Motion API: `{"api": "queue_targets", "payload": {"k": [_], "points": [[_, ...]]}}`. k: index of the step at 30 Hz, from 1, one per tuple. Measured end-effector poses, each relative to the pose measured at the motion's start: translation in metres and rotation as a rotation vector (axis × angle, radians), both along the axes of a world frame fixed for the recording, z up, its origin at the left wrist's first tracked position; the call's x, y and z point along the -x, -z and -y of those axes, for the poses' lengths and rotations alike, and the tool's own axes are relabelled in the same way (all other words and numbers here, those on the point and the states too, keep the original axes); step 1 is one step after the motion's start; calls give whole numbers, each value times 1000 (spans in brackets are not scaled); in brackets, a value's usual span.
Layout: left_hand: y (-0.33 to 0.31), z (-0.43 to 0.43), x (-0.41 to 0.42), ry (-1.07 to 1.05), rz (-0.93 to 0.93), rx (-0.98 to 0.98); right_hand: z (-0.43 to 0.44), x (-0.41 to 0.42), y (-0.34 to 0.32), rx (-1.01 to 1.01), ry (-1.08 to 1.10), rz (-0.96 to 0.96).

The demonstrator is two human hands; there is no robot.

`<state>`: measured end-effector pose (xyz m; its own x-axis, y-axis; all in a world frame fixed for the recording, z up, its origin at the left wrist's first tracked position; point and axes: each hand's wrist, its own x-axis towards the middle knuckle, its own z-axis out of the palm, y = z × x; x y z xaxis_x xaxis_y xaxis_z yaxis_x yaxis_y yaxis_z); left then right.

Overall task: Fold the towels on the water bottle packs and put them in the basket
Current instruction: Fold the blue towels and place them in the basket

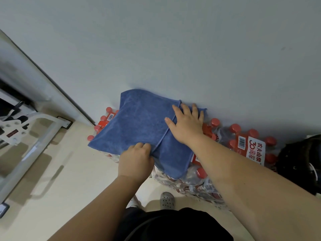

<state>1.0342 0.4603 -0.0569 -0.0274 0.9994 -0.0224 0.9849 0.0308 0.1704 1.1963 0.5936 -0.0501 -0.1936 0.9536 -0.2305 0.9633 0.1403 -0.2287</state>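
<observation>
While the blue towel [139, 126] lies spread on top of the water bottle packs [243, 146], it is held down by both hands. The packs, shrink-wrapped and showing red caps [234, 127] and a red-and-white label [250, 148], are stacked against the pale wall [173, 49] behind them, and the towel covers their left portion. One layer of the towel is laid over another, so that a hemmed edge is seen running across the packs from the wall side to the near side.

The left hand [135, 160] is placed at the near edge of the packs, where its fingers are curled and the towel is gripped at the near end of that hem. The right hand [186, 124] is laid flat on the towel toward the wall side of the packs, with fingers straight and spread across the hem; nothing is grasped by it, and the cloth is only pressed down.

To the right of the packs a dark rounded object [298, 164] is partly cut off by the frame edge; it may be the basket, but this cannot be told from the view. To the left of the packs, a white metal frame [34, 133] is seen standing on the cream floor [69, 171]. In front of the packs, a grey perforated shoe [167, 200] is visible on the floor.
</observation>
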Motion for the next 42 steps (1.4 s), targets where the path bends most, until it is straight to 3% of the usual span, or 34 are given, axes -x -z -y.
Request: {"api": "queue_targets", "payload": {"k": [5, 11, 18, 21, 23, 29, 35, 42], "points": [[-12, 4, 4, -60, 98, -60, -15, 9, -10, -87, -3, 32], [-13, 4, 8, -86, 199, -60, -20, 15, -15, -57, 6, 17], [-51, 5, 8, -47, 345, -122, -20, 4, -49, -205, 110, -515], [-70, 12, -8, 18, 431, -179, -14, -14, -62, -312, 187, -617], [-67, 16, -23, 74, 444, -156, -8, -29, -59, -300, 215, -612], [-17, 16, -54, 99, 358, 163, 8, -57, -12, 65, 167, -454], [-20, 10, -53, 115, 346, 198, 8, -56, -12, 63, 148, -526], [-56, 18, -55, 78, 445, 52, 13, -61, -45, -88, 195, -627]]}}
